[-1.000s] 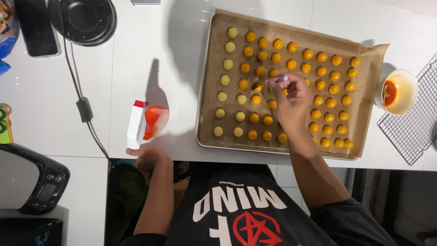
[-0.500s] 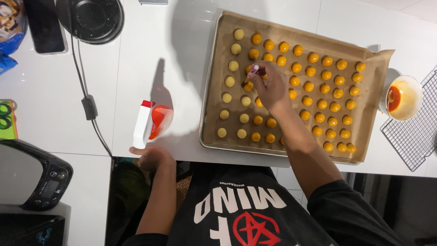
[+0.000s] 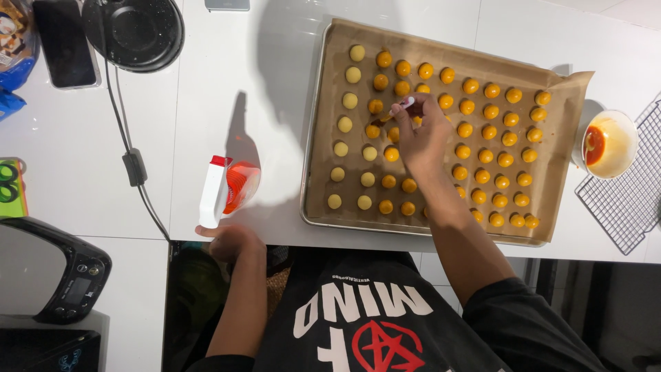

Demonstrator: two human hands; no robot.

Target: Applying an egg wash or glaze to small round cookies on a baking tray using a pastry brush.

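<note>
I am watching my right hand (image 3: 421, 138), its grip pinching a small brush (image 3: 398, 111), working leftward from the glazed balls (image 3: 485, 155) toward the pale balls (image 3: 348, 124) on the tray (image 3: 313, 176), while my left hand (image 3: 231, 241) is resting loosely curled and empty at the worktop (image 3: 227, 83) edge.

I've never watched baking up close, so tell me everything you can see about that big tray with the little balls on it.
The baking tray is a rectangular metal sheet lined with brown parchment whose edges curl past the rim. It lies flat on the white counter. Rows of small dough balls fill it: most glossy orange, those at its left end paler yellow. The right hand hovers over it holding a small brush to a ball.
</note>
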